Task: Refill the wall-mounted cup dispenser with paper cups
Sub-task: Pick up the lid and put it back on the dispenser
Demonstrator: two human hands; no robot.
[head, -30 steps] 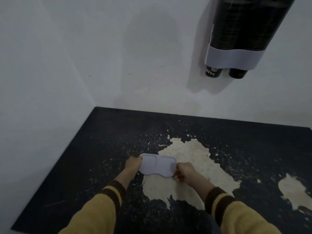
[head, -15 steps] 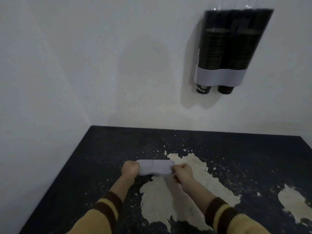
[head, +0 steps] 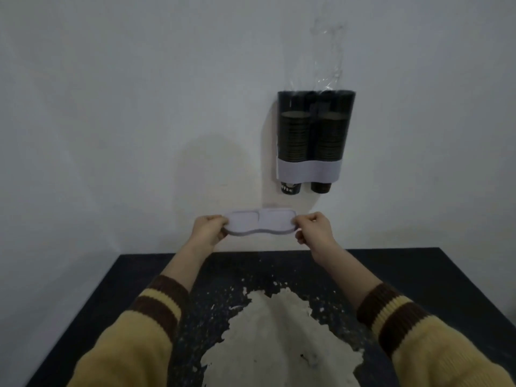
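Observation:
A dark twin-tube cup dispenser (head: 315, 135) hangs on the white wall, both tubes stacked with dark paper cups. One cup bottom (head: 290, 187) pokes out under the left tube and another (head: 321, 187) under the right. Its top is open, and clear plastic wrap (head: 328, 51) sticks up above it. I hold the pale grey two-lobed dispenser lid (head: 261, 222) level in the air below the dispenser. My left hand (head: 209, 229) pinches its left end and my right hand (head: 314, 230) pinches its right end.
A black table (head: 418, 275) with a large worn pale patch (head: 279, 339) lies below my arms, pushed against the wall. A second white wall closes the left side.
Both hands have lifted the lid off the table and raised it toward the wall below the dispenser. My view has tilted upward, showing the dispenser's open top.

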